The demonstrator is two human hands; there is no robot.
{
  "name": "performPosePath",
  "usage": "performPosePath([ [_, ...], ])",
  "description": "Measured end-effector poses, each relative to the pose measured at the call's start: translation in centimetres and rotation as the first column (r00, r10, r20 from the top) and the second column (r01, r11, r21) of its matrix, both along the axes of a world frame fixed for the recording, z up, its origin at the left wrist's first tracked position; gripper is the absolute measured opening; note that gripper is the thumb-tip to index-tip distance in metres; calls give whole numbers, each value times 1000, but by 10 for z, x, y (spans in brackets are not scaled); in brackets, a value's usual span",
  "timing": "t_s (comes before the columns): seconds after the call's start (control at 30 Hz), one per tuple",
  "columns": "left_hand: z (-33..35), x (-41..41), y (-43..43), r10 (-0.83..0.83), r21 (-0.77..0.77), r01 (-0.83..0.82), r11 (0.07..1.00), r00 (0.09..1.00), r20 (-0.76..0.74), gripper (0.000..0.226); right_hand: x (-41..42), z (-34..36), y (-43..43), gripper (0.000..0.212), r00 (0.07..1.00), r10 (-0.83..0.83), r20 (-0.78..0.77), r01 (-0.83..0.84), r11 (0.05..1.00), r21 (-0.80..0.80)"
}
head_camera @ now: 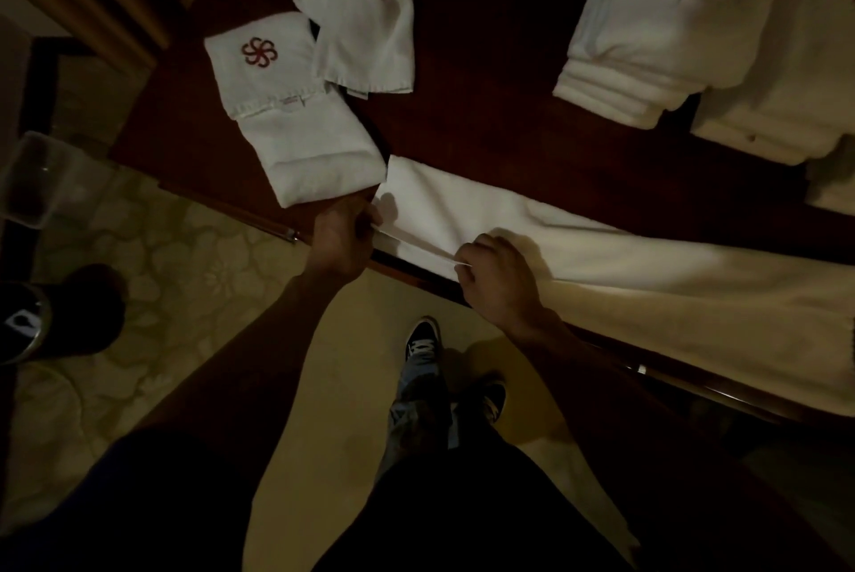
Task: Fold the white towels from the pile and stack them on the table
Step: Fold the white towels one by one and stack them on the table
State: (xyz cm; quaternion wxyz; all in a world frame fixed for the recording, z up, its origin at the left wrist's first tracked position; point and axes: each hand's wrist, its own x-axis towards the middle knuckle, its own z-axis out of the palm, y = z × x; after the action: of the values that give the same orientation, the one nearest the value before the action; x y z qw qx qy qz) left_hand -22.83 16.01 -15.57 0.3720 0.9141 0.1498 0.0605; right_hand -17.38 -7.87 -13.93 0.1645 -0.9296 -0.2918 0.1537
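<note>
A long white towel (578,247) lies folded lengthwise along the near edge of the dark wooden table (486,76), and its right part hangs over the edge. My left hand (344,234) pinches the towel's left end at the table edge. My right hand (499,280) pinches the towel's near edge a little to the right. A folded white towel (296,132) with a red flower logo sits just left of and beyond the long towel. Behind the folded towel lies a crumpled white towel (356,7).
A pile of white towels (694,25) fills the table's far right. On the patterned carpet (185,257) below the edge are my two dark shoes (423,340). A clear plastic container (41,178) and a dark round object (69,308) are at the left.
</note>
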Motion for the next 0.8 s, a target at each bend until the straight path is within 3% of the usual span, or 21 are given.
performPosePath([
  [0.23, 2, -3, 7, 71, -84, -70, 994, 997, 0, 26, 0, 0, 9, 5, 999, -37, 35, 34, 996, 77],
  [0.33, 6, -2, 3, 102, -84, -103, 991, 995, -20, 23, -1, -9, 8, 7, 999, -34, -42, 35, 999, 29],
  [0.43, 4, -2, 0, 114, 38, -113, 993, 993, -37, 17, -4, -14, 8, 20, 993, -61, -104, 65, 997, 34],
  [0.53, 3, 0, -7, 60, 212, -67, 975, 997, 39, 23, -3, -12, 9, 22, 991, -62, -120, 69, 996, 52],
  [0.67, 12, 15, -29, -129, 301, 82, 950, 981, 142, 26, -1, -9, 3, 17, 968, -179, -178, 224, 935, 276],
  [0.73, 16, 24, -34, -126, 300, 67, 952, 976, 180, 26, 5, -8, -5, 11, 947, -297, -120, 320, 886, 337],
  [0.8, 18, 31, -40, -172, 309, 111, 945, 968, 180, 22, 12, -12, -16, 15, 942, -332, 48, 304, 905, 299],
])
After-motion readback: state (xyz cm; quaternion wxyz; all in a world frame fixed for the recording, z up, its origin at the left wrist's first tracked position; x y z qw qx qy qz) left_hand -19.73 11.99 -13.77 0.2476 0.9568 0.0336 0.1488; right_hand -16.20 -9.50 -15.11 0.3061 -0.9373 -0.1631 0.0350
